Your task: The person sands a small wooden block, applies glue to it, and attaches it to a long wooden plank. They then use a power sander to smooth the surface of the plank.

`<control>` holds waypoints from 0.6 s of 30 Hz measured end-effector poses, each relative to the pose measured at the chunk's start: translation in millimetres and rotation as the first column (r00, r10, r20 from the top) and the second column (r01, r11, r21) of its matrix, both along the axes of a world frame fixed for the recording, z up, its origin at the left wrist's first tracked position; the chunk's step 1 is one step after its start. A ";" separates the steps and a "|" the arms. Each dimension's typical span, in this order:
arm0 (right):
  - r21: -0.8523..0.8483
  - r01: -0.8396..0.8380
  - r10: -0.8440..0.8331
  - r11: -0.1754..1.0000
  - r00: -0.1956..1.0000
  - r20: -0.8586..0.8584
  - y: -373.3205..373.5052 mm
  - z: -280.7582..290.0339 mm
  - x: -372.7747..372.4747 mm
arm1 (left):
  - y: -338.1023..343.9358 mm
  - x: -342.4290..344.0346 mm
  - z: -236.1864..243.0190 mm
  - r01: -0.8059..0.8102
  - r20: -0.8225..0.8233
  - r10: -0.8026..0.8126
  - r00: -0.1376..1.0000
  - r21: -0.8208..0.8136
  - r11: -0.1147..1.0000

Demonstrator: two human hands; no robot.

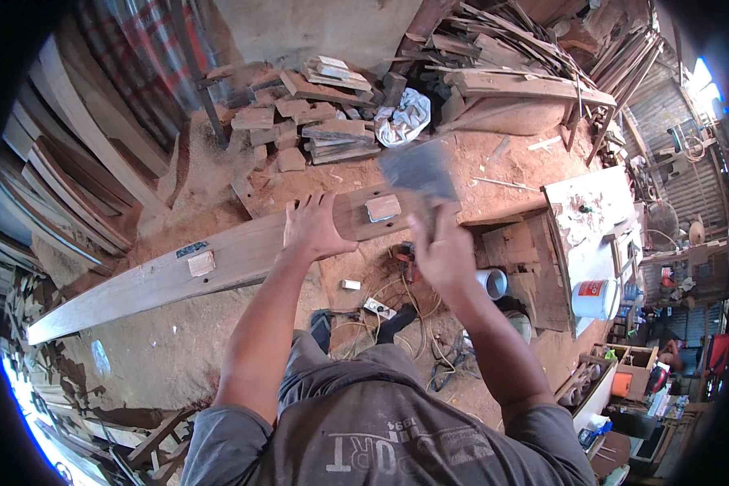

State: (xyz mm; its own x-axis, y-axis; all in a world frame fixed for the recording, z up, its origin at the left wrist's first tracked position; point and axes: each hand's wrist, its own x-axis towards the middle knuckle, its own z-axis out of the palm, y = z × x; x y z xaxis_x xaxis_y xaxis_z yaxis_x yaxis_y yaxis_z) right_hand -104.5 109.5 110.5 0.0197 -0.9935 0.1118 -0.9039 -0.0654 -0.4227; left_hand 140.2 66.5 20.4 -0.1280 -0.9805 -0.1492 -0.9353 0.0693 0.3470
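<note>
1. View from the wearer's head, looking down in a cluttered wood workshop: a long plank (pixel 251 247) crosses in front of the body, from lower left towards upper centre.

2. The hands are apart. The left hand (pixel 314 230) is spread over the plank, fingers towards its far edge and thumb towards the near one. It seems to steady the wood; whether it grips firmly, I cannot tell.

3. The right hand (pixel 441 247) is closed around a flat grey tool (pixel 417 173), broad and square-looking. Both are blurred, suggesting quick movement, and the tool's exact kind is unclear. Its blade hangs over or just beyond the plank's right part.

4. Two small wooden blocks sit on the plank: a right block (pixel 383 208), between the hands and edged with something pale blue, and a left block (pixel 202 263), well to the left, beside a dark patch (pixel 191 249).

5. Progress, as a judgement: the work looks partway through. Both blocks are in place on the plank, though whether they are fixed cannot be told. The right block stands proud and seems unfinished; the left block, away from the tool, probably needs attention too.

6. Around: stacked offcuts (pixel 332 142) beyond, a white bucket (pixel 595 299) at right, and cables and a white power strip (pixel 379 309) by the feet.
</note>
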 end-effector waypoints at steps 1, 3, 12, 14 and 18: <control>0.267 -0.043 0.072 0.963 0.992 -0.099 1.4 -7.1 0.8 | -0.2 1.0 3.6 -0.010 0.005 0.010 1.000 0.003 1.000; 0.318 -0.071 0.109 0.945 0.989 -0.104 -5.7 -13.0 -8.2 | -1.5 -6.8 4.0 0.003 0.003 -0.003 1.000 -0.014 1.000; 0.266 0.005 0.025 0.964 0.993 -0.112 2.2 0.2 2.3 | 0.9 0.5 3.5 0.003 0.010 -0.003 1.000 -0.006 1.000; 0.411 -0.053 0.107 0.910 0.988 -0.110 -13.6 -19.9 -8.4 | -7.2 -6.9 6.9 0.014 -0.032 -0.013 0.999 0.032 0.999; 0.239 -0.100 0.086 0.966 0.994 0.069 -23.9 13.3 5.3 | -3.0 12.0 -6.9 0.004 0.023 -0.004 1.000 -0.006 1.000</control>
